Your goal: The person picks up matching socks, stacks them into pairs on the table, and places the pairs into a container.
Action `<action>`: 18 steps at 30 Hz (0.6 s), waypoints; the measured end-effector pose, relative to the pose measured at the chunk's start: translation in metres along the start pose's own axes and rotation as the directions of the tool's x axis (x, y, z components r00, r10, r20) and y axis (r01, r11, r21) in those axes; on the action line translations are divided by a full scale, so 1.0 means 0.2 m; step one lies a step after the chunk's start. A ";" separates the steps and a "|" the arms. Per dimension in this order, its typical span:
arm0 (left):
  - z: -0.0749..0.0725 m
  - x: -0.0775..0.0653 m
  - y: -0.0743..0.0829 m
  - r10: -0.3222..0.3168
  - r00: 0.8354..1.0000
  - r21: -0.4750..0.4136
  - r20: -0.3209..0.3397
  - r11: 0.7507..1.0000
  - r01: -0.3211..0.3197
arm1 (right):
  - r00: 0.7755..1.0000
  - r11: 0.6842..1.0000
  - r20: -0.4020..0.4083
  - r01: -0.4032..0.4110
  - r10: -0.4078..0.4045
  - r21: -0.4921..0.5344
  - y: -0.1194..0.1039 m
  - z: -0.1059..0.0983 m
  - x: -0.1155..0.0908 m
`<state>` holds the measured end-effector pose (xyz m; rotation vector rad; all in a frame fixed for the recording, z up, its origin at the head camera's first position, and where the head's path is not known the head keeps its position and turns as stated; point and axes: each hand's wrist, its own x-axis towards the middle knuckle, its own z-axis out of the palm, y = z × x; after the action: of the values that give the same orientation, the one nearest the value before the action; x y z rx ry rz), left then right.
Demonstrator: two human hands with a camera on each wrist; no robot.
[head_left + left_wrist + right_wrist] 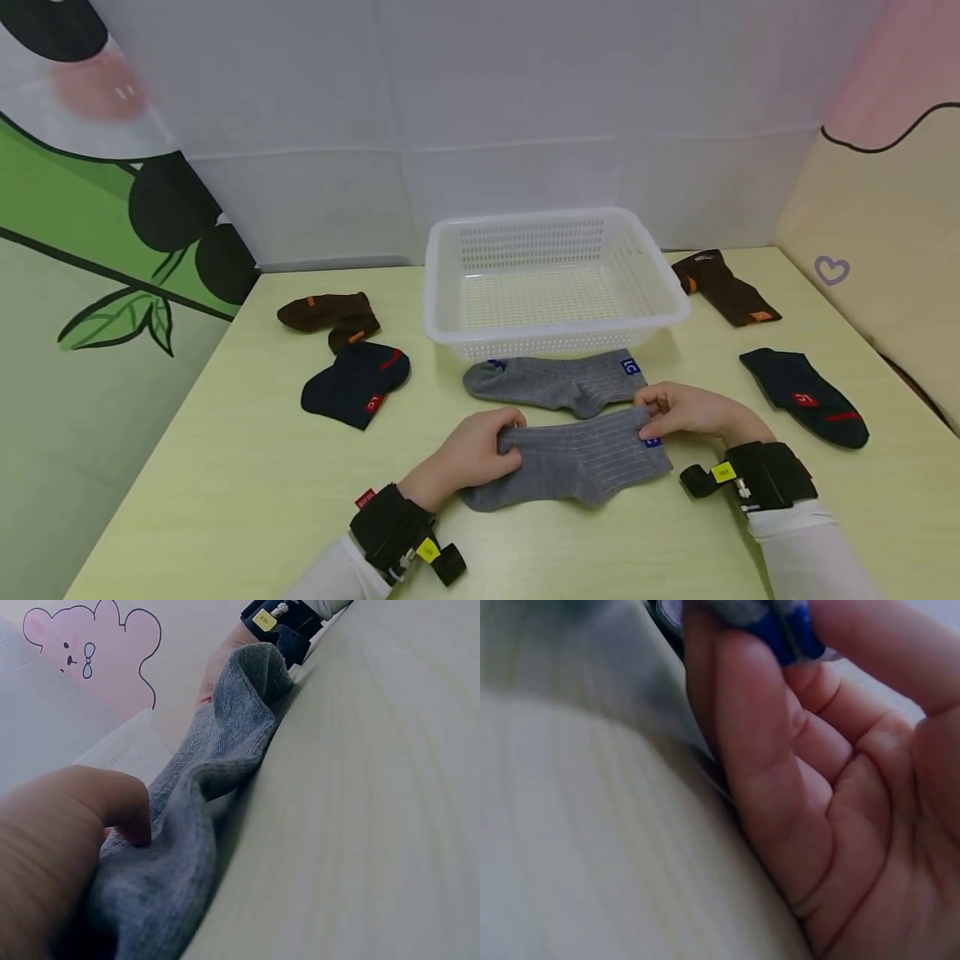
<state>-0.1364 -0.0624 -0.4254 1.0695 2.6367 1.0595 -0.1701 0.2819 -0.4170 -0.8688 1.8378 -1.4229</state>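
Note:
A grey ribbed sock lies stretched sideways at the front of the table, its toe to the left and its cuff to the right. My left hand pinches the upper edge of its foot; the thumb and folded cloth show in the left wrist view. At the cuff, beside a blue label, my right hand pinches the sock between thumb and fingers. The right wrist view shows grey and blue cloth in those fingertips. Just behind lies a second grey sock, also with its cuff to the right.
A white perforated basket stands at the back of the table. Left of it lie a brown sock and a navy sock. Another brown sock and another navy sock lie on the right.

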 end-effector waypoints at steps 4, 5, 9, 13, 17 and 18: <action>-0.01 0.00 -0.02 0.002 1.000 0.012 -0.019 1.000 -0.002 | 1.000 1.000 0.001 -0.012 0.012 0.006 0.01 -0.01 -0.01; -0.01 0.00 -0.02 0.005 1.000 0.010 -0.027 1.000 -0.005 | 1.000 1.000 0.001 -0.012 0.012 0.008 0.01 -0.01 -0.02; -0.03 -0.01 -0.05 0.009 0.998 0.009 -0.057 1.000 -0.008 | 1.000 1.000 0.007 -0.008 0.008 0.020 0.01 -0.02 -0.02; -0.04 -0.03 -0.09 0.008 0.998 -0.037 -0.065 0.999 -0.011 | 1.000 1.000 -0.001 -0.018 0.018 -0.008 0.02 -0.03 -0.03; -0.06 -0.05 -0.10 -0.009 0.998 -0.115 -0.061 0.993 0.002 | 0.998 0.998 -0.021 -0.052 0.051 -0.037 0.01 -0.02 -0.03; -0.06 -0.06 -0.11 -0.018 0.998 -0.127 -0.063 0.992 0.009 | 0.998 0.997 -0.026 -0.060 0.059 -0.038 0.01 -0.02 -0.03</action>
<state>-0.1441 -0.0874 -0.4314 1.0067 2.5804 1.2597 -0.1706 0.2896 -0.4175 -0.8125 1.8998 -1.3708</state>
